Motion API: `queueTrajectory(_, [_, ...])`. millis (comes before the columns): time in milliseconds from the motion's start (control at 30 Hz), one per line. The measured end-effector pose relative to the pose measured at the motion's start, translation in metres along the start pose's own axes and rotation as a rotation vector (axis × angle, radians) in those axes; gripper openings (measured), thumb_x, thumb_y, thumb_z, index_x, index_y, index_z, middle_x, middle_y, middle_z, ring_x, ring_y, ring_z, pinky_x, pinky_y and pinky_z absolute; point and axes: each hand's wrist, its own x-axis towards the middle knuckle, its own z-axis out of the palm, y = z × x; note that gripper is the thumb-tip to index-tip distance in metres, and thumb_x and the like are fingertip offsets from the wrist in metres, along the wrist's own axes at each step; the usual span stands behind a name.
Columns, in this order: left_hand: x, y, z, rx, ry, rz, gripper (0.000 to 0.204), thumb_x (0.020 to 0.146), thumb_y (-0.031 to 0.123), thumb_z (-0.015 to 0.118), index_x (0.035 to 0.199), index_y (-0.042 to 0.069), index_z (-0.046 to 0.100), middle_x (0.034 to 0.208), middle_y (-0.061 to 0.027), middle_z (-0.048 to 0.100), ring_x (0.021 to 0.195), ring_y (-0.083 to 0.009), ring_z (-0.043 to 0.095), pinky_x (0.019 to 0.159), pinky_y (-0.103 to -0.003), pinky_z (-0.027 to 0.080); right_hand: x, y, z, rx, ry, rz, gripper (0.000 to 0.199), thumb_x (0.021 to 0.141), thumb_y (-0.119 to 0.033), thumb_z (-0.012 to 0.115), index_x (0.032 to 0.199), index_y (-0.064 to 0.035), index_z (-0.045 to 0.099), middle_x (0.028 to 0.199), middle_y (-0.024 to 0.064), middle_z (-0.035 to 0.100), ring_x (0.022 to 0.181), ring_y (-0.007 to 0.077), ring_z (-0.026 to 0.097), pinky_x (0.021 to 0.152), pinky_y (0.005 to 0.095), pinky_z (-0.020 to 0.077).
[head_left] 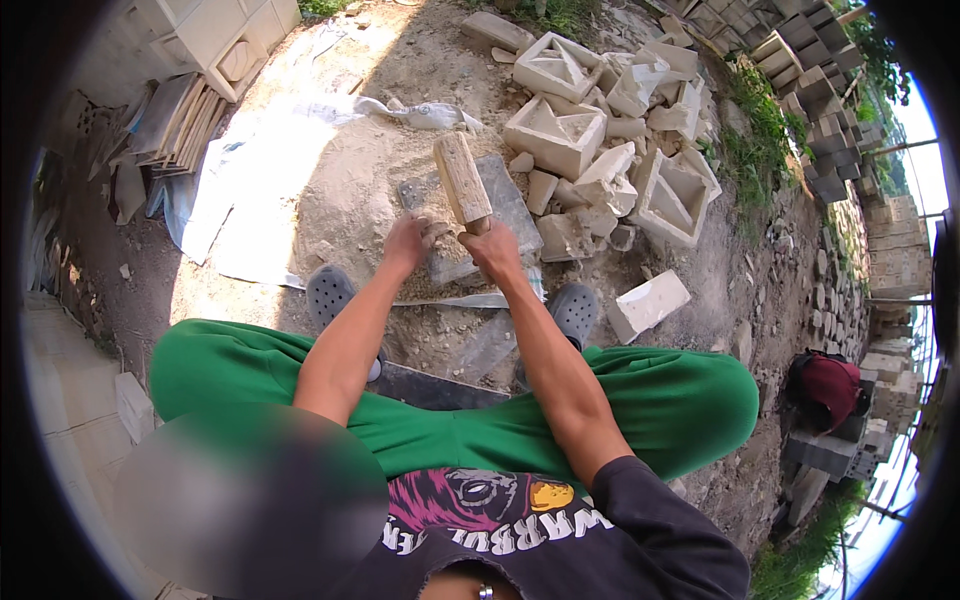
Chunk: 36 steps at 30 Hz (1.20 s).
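Observation:
My right hand grips the handle of a wooden mallet, its block head raised above a flat grey stone slab on the sandy ground. My left hand rests on the near left part of the slab, closed around a small piece of stone or a tool that I cannot make out. I sit with knees spread in green trousers, feet in grey clogs either side of the slab.
A heap of broken pale cast blocks lies behind and right of the slab; one loose block sits by my right foot. White sheeting and stacked tiles lie left. A red bag is at right.

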Motion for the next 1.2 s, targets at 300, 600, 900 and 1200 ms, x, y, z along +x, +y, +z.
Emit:
queueTrajectory(300, [-0.005,0.0,-0.002,0.074,0.022,0.038,0.034,0.089,0.02,0.068,0.123,0.013,0.069,0.117,-0.0185,0.062,0.109,-0.0359,0.06,0.094,-0.043,0.049,0.003,-0.002,-0.009,-0.331,-0.176,0.182,0.048,0.068,-0.032,0.074,0.097,0.0071,0.071,0.096,0.027,0.071,0.096,0.0402,0.07,0.081,0.0446,0.055])
queueTrajectory(600, [0.001,-0.016,0.007,-0.031,0.038,0.069,0.032,0.092,0.018,0.061,0.123,0.014,0.069,0.107,-0.0215,0.062,0.103,-0.0388,0.061,0.092,-0.045,0.048,-0.005,0.003,0.0,-0.223,-0.133,0.069,0.048,0.068,-0.034,0.073,0.093,0.0075,0.071,0.091,0.0269,0.071,0.087,0.04,0.071,0.077,0.0443,0.0546])
queueTrajectory(900, [-0.004,-0.009,0.006,0.029,0.056,0.039,0.031,0.091,0.017,0.063,0.12,0.01,0.07,0.106,-0.0238,0.064,0.103,-0.041,0.061,0.091,-0.047,0.048,0.0,0.013,0.001,-0.003,-0.041,0.046,0.033,0.071,-0.03,0.073,0.077,0.0029,0.069,0.065,0.0138,0.067,0.06,0.0235,0.068,0.057,0.0377,0.0534])
queueTrajectory(1200, [-0.002,0.006,-0.004,-0.025,-0.016,-0.035,0.031,0.093,0.017,0.061,0.123,0.012,0.069,0.111,-0.0228,0.061,0.104,-0.0405,0.061,0.092,-0.046,0.048,0.008,0.033,0.004,-0.225,-0.15,0.178,0.03,0.073,-0.029,0.072,0.074,0.0008,0.068,0.061,0.0092,0.065,0.055,0.0217,0.067,0.055,0.0361,0.0533])
